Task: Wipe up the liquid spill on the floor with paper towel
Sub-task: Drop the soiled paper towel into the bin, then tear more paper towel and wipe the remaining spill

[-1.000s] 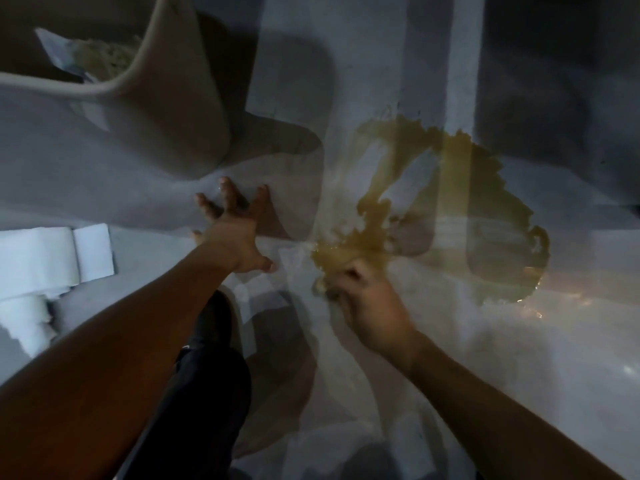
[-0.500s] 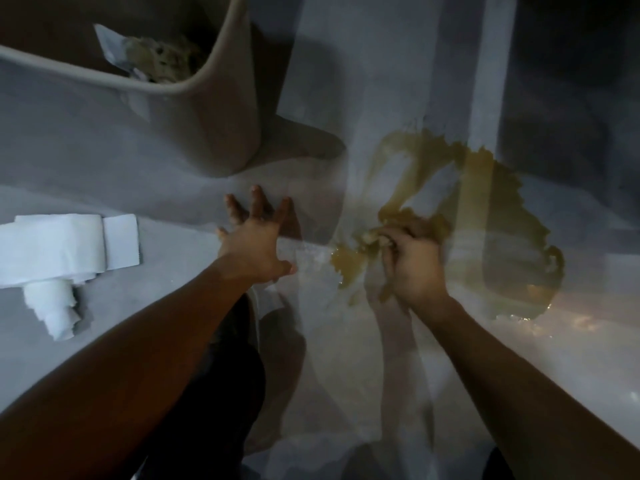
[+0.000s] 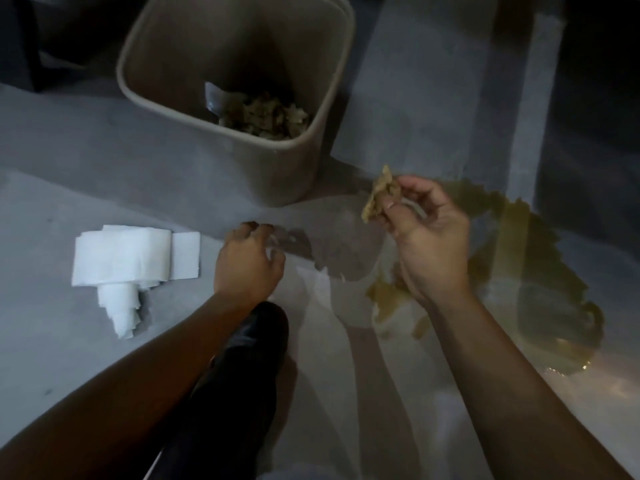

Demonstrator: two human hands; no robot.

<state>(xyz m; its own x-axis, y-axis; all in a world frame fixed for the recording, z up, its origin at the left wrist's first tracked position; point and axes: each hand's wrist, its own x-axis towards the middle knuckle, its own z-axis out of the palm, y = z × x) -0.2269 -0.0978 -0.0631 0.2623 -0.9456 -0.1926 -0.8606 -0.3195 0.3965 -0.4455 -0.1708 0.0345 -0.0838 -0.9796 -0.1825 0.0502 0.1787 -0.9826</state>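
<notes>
1. Yellow-brown liquid spill (image 3: 519, 258) spreads across the glossy grey floor (image 3: 69, 341) on your right, its ragged edge reaching under your right hand (image 3: 429, 237).
2. Your right hand is raised above the spill, thumb and fingers pinched on a soaked, brownish wad of paper towel (image 3: 381, 197).
3. Your left hand (image 3: 247, 265) rests fingertips-down on the floor, fingers curled and holding nothing, between the spill and a white paper towel roll (image 3: 128, 261) lying partly unwound.
4. A beige plastic waste bin (image 3: 287, 174) stands just beyond both hands, with stained, crumpled towel pieces (image 3: 266, 116) at its bottom.
5. Your dark trouser leg (image 3: 235, 375) shows below the left hand.
</notes>
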